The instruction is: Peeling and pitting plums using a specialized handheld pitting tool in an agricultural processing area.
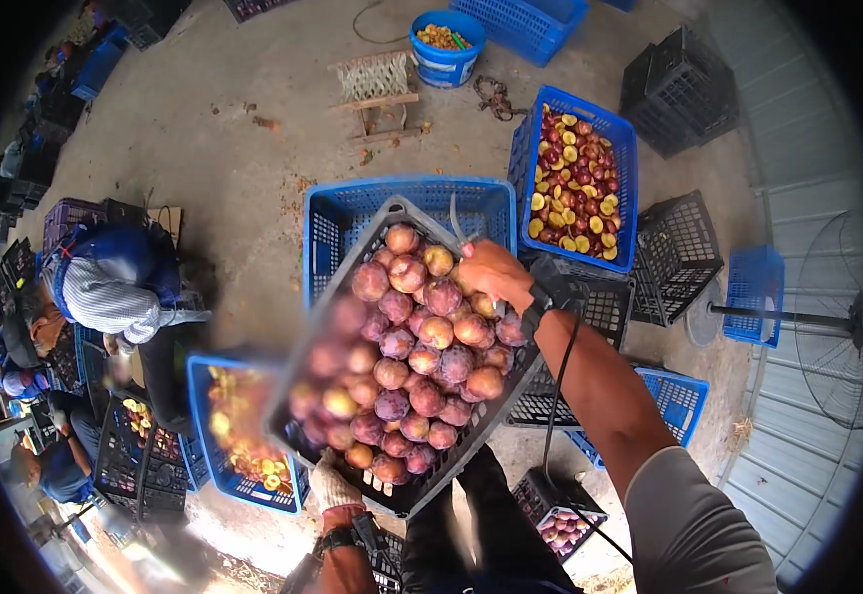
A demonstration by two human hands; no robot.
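Observation:
A dark grey plastic crate (413,503) full of reddish-purple plums (392,374) hangs tilted in front of me, held by both hands. My left hand (334,485), in a pale glove, is closed on its near rim. My bare right hand (494,273) is closed at the far right rim. A thin curved blade (456,218) sticks out beside the right fingers; its handle is mostly hidden. Behind and partly under the crate stands a blue crate (411,188), its visible inside showing no fruit. Some plums at the left are blurred.
At the right, a blue crate (632,188) holds halved plums. Another blue crate (298,490) with cut fruit is at the left. A black cable (553,426) hangs by my right arm. A person (119,282) bends at the left; a low stool (377,84) stands farther off.

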